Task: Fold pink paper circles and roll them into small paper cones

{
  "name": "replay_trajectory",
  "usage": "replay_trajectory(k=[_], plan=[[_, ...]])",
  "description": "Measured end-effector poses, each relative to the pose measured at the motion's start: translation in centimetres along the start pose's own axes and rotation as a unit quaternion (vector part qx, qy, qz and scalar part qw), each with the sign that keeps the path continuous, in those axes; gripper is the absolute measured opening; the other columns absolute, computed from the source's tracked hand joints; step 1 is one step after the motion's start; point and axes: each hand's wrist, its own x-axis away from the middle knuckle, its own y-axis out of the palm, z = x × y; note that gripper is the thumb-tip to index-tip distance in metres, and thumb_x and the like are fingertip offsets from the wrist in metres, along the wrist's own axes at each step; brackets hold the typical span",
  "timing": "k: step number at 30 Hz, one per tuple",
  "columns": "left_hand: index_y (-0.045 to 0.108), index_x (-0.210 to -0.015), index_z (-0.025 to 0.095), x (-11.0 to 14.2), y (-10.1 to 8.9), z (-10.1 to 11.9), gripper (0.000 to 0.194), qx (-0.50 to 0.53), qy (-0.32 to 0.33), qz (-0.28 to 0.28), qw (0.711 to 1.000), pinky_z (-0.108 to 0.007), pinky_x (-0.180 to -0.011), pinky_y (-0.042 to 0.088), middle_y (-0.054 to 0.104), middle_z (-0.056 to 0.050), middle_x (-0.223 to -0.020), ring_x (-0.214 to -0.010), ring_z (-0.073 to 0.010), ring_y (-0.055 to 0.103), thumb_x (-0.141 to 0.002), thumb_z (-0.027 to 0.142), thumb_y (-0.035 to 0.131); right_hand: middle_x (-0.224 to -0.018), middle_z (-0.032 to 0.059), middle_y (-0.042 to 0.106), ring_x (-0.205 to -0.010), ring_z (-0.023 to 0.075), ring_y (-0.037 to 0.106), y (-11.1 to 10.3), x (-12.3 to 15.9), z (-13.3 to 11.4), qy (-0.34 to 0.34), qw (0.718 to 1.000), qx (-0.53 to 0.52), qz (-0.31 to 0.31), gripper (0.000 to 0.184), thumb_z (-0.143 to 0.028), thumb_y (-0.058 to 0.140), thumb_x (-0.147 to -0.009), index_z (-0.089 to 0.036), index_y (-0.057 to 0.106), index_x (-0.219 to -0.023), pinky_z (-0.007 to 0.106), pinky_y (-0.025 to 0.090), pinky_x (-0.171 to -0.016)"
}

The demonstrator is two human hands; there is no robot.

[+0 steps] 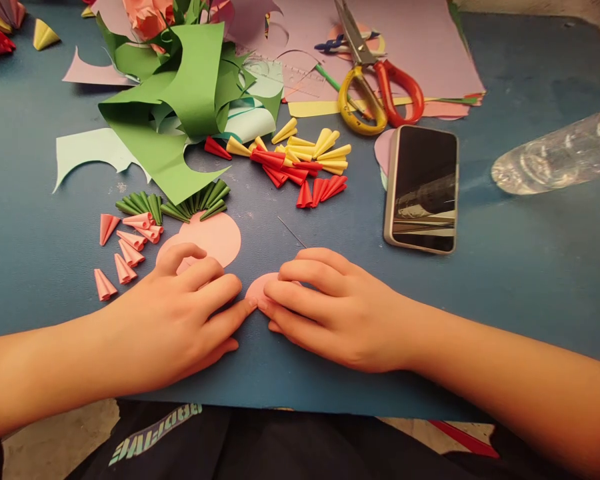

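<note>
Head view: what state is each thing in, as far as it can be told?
Phone: face up, screen dark
Scissors: lying flat, tips near the frame edge
Bottle: partly out of frame, cap not seen
Green sheet: cut, with curved gaps
Yellow cones, red cones, pink cones, green cones: rolled, loosely grouped
Small pink paper: in the right hand's fingers
Left hand: fingertip at that paper's edge
</note>
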Motion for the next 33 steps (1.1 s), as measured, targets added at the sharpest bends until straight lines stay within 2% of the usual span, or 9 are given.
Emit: replay_trajectory(k=[5, 8, 11, 13, 17, 20, 23, 27, 33], plan=[[0.072, -0.132, 0.016, 0.0, -0.1, 0.1, 0.036, 0.005, -0.007, 0.000, 1.000, -0.063, -0.106, 0.043, 0.071, -0.009, -0.101, -0.100, -0.0322, 0.060, -0.105, 0.033, 0.056, -0.098, 0.0042, 0.075, -0.096, 0.0214, 0.058, -0.8, -0.2, -0.2, 0.006, 1.000, 0.001, -0.028, 0.011, -0.019, 0.067, -0.100, -0.016, 0.076, -0.094, 0.044, 0.050, -0.101], [0.071, -0.133, 0.016, 0.0, -0.1, 0.1, 0.036, 0.016, -0.009, -0.002, 1.000, -0.063, -0.106, 0.043, 0.071, -0.010, -0.101, -0.100, -0.0323, 0.059, -0.104, 0.033, 0.057, -0.086, 0.0004, 0.071, -0.083, 0.0162, 0.059, -1.9, -0.3, -0.2, 0.008, 0.996, -0.024, -0.082, 0.023, -0.016, 0.060, -0.104, -0.021, 0.071, -0.084, 0.043, 0.046, -0.107], [0.070, -0.136, 0.016, 0.1, -0.1, 0.1, 0.037, 0.023, -0.008, -0.012, 1.000, -0.063, -0.107, 0.042, 0.071, -0.010, -0.104, -0.101, -0.0323, 0.058, -0.104, 0.032, 0.057, -0.077, -0.0004, 0.064, -0.076, 0.0157, 0.056, -2.4, 0.0, 0.3, 0.008, 0.992, -0.029, -0.125, 0.030, -0.016, 0.054, -0.105, -0.024, 0.067, -0.079, 0.042, 0.048, -0.104], [0.070, -0.136, 0.017, 0.1, -0.1, 0.1, 0.038, 0.022, -0.009, -0.013, 1.000, -0.064, -0.107, 0.042, 0.070, -0.010, -0.104, -0.101, -0.0322, 0.057, -0.104, 0.032, 0.057, -0.071, -0.0008, 0.058, -0.073, 0.0163, 0.054, -2.3, 0.3, 0.8, -0.012, 0.992, -0.036, -0.121, 0.032, -0.015, 0.056, -0.103, -0.023, 0.064, -0.074, 0.040, 0.050, -0.095], [0.072, -0.131, 0.017, 0.1, 0.1, -0.1, 0.035, 0.034, -0.009, 0.004, 0.999, -0.062, -0.104, 0.043, 0.070, -0.010, -0.103, -0.100, -0.0321, 0.057, -0.103, 0.033, 0.057, -0.063, -0.0013, 0.050, -0.068, 0.0159, 0.047, -1.7, 0.6, 2.3, -0.024, 0.998, -0.010, -0.057, 0.041, -0.023, 0.062, -0.103, -0.022, 0.056, -0.063, 0.037, 0.051, -0.075], [0.072, -0.128, 0.019, 0.1, 0.4, -0.6, 0.032, 0.055, -0.002, 0.019, 0.998, -0.058, -0.098, 0.044, 0.069, -0.010, -0.102, -0.097, -0.0308, 0.057, -0.102, 0.033, 0.059, -0.072, 0.0025, 0.064, -0.075, 0.0191, 0.054, -1.6, 0.8, 3.1, -0.036, 0.998, -0.001, -0.048, 0.037, -0.037, 0.066, -0.102, -0.020, 0.062, -0.070, 0.041, 0.052, -0.075], [0.071, -0.125, 0.021, 0.1, 0.9, -1.1, 0.028, 0.080, 0.000, 0.041, 0.996, -0.053, -0.096, 0.044, 0.069, -0.009, -0.101, -0.094, -0.0275, 0.057, -0.102, 0.030, 0.059, -0.085, 0.0060, 0.073, -0.083, 0.0212, 0.061, -1.6, 1.0, 3.2, -0.037, 0.998, -0.007, -0.058, 0.028, -0.039, 0.065, -0.103, -0.018, 0.070, -0.084, 0.041, 0.053, -0.075], [0.072, -0.123, 0.021, 0.3, 0.9, -1.2, 0.025, 0.093, -0.005, 0.056, 0.994, -0.050, -0.091, 0.042, 0.068, -0.008, -0.099, -0.089, -0.0238, 0.057, -0.102, 0.026, 0.059, -0.082, 0.0047, 0.072, -0.078, 0.0192, 0.062, -1.5, 1.0, 2.8, -0.041, 0.997, 0.013, -0.066, 0.024, -0.031, 0.064, -0.104, -0.017, 0.071, -0.085, 0.038, 0.052, -0.070], [0.070, -0.128, 0.019, 0.3, 0.0, -1.3, 0.029, 0.027, 0.037, 0.022, 0.999, -0.048, -0.086, 0.039, 0.070, -0.009, -0.101, -0.088, -0.0245, 0.058, -0.100, 0.021, 0.061, -0.076, 0.0024, 0.068, -0.072, 0.0170, 0.058, -1.4, 0.5, 1.9, -0.026, 0.997, 0.024, -0.073, 0.027, -0.023, 0.060, -0.104, -0.017, 0.069, -0.079, 0.037, 0.052, -0.074]])
